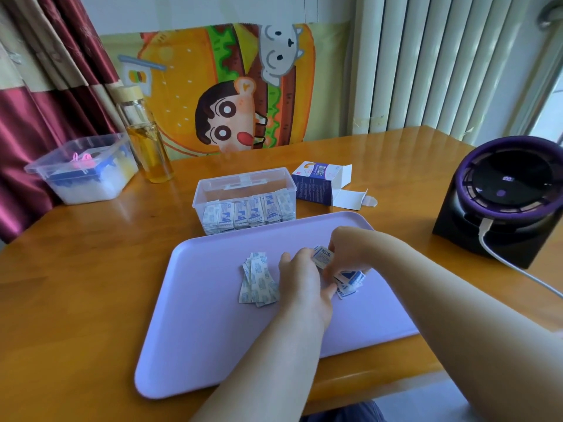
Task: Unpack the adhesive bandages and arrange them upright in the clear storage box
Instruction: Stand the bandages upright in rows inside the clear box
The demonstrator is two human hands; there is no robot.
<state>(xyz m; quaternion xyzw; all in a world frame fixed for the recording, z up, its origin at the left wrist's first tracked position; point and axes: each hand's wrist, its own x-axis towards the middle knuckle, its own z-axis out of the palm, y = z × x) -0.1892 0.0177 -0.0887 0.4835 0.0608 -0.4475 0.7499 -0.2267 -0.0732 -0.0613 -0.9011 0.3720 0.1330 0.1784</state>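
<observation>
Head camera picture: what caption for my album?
Left hand and right hand hold bandages over the purple tray; an upright row lines the clear box.

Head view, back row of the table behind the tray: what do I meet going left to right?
Clear plastic tub holding blue and pink items → glass bottle of yellow liquid with a wooden lid → clear storage box with upright bandages → opened blue-and-white cardboard carton → round black-and-purple device.
</observation>
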